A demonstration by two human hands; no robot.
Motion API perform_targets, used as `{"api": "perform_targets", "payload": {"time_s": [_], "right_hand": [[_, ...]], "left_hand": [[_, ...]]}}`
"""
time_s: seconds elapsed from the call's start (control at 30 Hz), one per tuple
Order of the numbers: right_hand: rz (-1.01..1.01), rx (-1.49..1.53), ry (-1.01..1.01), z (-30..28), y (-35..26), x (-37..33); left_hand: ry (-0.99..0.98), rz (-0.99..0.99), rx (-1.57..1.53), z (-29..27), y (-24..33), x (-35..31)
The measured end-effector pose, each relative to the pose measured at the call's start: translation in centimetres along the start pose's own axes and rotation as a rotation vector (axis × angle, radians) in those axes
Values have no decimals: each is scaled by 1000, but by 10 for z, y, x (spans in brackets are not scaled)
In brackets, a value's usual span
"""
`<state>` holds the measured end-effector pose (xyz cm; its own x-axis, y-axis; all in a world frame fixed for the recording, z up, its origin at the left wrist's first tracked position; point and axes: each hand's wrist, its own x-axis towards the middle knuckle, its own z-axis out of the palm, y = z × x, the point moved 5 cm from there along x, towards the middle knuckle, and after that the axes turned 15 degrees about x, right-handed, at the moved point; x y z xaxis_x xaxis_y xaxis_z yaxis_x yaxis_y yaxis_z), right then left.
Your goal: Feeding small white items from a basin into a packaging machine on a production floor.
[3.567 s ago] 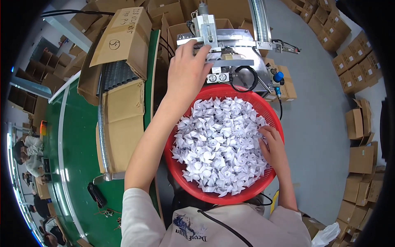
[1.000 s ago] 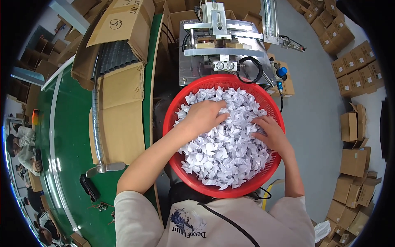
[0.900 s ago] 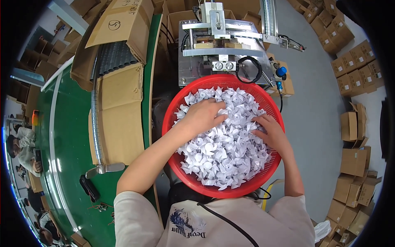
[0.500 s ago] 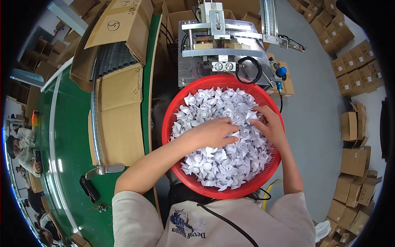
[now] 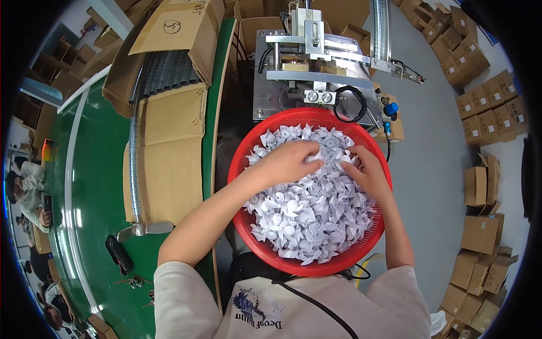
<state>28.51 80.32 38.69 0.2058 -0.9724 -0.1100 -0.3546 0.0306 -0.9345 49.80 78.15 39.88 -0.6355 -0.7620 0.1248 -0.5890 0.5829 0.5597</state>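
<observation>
Fingers (image 5: 305, 147) of the left hand (image 5: 287, 162) bend toward their parted thumb at the heap of white pieces (image 5: 307, 217), with one piece at the tips; whether they pinch it cannot be told. On the right hand (image 5: 370, 171), thumb and index finger stand spread apart, a piece showing by the gap between their tips; its grip cannot be told either. The two sets of fingertips face each other, near but apart.

Grey floor (image 5: 426, 186) extends to the right of the right fingers, with stacked cartons (image 5: 486, 117) farther out. To the left of the left fingers runs a green table (image 5: 101, 181). Straight beyond both sets of fingers stands a metal machine (image 5: 314, 42). Beyond and left of the left fingers, an open cardboard box (image 5: 178, 37) holds rows of dark tubes (image 5: 169, 76). Below and around the fingers sits a red basket (image 5: 310, 269). Well left of the left fingers and closer to the body, a black case (image 5: 118, 254) lies on the table. Beyond the right fingers is a small blue knob (image 5: 390, 109). The pieces, pointed like little pinwheels, fill the basket under and around the fingers.
</observation>
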Motion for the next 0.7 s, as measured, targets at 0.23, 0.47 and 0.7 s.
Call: {"api": "perform_targets", "payload": {"time_s": [0.23, 0.47, 0.7], "right_hand": [[-157, 31, 3, -13, -35, 10], [-612, -267, 208, -22, -124, 65], [-697, -485, 189, 3, -148, 111]], "left_hand": [[130, -168, -121, -25, -12, 7], [128, -143, 245, -27, -5, 7], [121, -140, 235, -30, 8, 3]]}}
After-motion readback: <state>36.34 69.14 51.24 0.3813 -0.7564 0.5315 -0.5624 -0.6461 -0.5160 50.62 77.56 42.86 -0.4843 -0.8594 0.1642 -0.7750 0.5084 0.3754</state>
